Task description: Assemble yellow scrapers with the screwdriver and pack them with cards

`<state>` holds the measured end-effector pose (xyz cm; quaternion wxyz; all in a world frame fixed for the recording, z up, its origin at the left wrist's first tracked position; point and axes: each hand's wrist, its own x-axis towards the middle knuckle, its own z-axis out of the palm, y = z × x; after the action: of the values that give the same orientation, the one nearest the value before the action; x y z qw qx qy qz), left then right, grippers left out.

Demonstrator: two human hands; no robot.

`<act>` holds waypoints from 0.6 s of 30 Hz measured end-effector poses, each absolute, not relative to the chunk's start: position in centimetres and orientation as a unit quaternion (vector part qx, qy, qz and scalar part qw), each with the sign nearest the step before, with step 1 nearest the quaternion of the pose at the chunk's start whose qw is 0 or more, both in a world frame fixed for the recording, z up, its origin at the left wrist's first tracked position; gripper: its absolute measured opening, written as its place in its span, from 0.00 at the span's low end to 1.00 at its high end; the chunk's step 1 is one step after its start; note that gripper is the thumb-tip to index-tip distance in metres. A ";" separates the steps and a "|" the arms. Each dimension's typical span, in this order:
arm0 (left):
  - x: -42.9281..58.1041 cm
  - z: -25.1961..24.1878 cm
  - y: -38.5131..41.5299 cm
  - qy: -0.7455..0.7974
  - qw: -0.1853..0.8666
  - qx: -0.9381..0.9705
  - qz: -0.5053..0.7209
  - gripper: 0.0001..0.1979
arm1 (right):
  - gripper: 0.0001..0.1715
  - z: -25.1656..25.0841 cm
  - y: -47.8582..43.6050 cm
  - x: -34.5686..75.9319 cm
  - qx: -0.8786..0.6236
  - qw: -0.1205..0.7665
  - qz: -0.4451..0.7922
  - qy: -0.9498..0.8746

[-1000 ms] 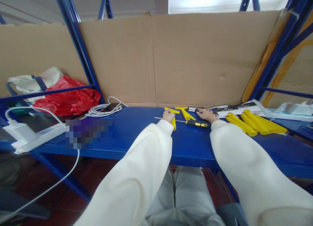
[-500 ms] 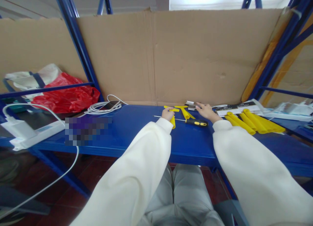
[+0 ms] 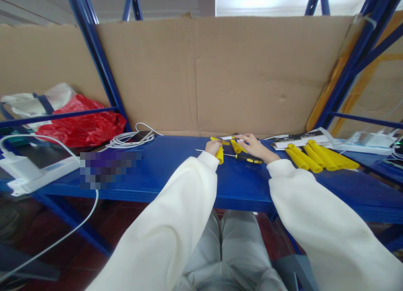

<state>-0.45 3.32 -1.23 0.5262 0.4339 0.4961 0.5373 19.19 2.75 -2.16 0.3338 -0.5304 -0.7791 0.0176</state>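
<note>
My left hand point(image 3: 213, 147) is closed around a yellow T-shaped plastic handle point(image 3: 219, 157), its crosspiece showing above the fingers. My right hand point(image 3: 252, 144) pinches a flat white-and-black strip point(image 3: 227, 137), whose pale end lies right at the handle's crosspiece. Whether the two are joined I cannot tell. Another yellow plastic piece point(image 3: 235, 146) lies on the blue tabletop point(image 3: 176, 169) between my hands, partly covered by the right fingers. A screwdriver with a black-and-yellow grip point(image 3: 249, 158) lies below it, its shaft running left past my left hand.
Several yellow handles point(image 3: 327, 159) lie at the right beside a black-and-white package point(image 3: 302, 139). On the left are a coiled white cable point(image 3: 129, 141), a red plastic bag point(image 3: 80, 121) and a power strip point(image 3: 47, 175). Cardboard point(image 3: 245, 73) stands along the back.
My right hand has moved left with the flat strip, bringing its pale end to the yellow handle in my left hand. The left hand keeps its hold. The view has shifted slightly.
</note>
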 end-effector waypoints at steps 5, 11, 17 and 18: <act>-0.4 -1.3 3.4 0.493 0.525 0.436 0.540 0.13 | 0.23 -2.1 3.0 19.2 -0.531 0.361 0.035 -0.766; -0.3 -1.2 3.4 0.509 0.507 0.414 0.558 0.22 | 0.21 -2.0 2.8 19.0 -0.543 0.371 0.055 -0.751; -0.3 -1.2 3.3 0.510 0.511 0.447 0.528 0.15 | 0.20 -1.8 2.5 18.5 -0.540 0.398 0.062 -0.739; -0.3 -1.2 3.3 0.509 0.513 0.448 0.527 0.14 | 0.21 -1.7 2.4 18.3 -0.538 0.408 0.068 -0.735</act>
<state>-0.33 3.28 -1.19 0.5128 0.4484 0.5085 0.5267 18.33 2.43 -1.71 0.4075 -0.5382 -0.7346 0.0683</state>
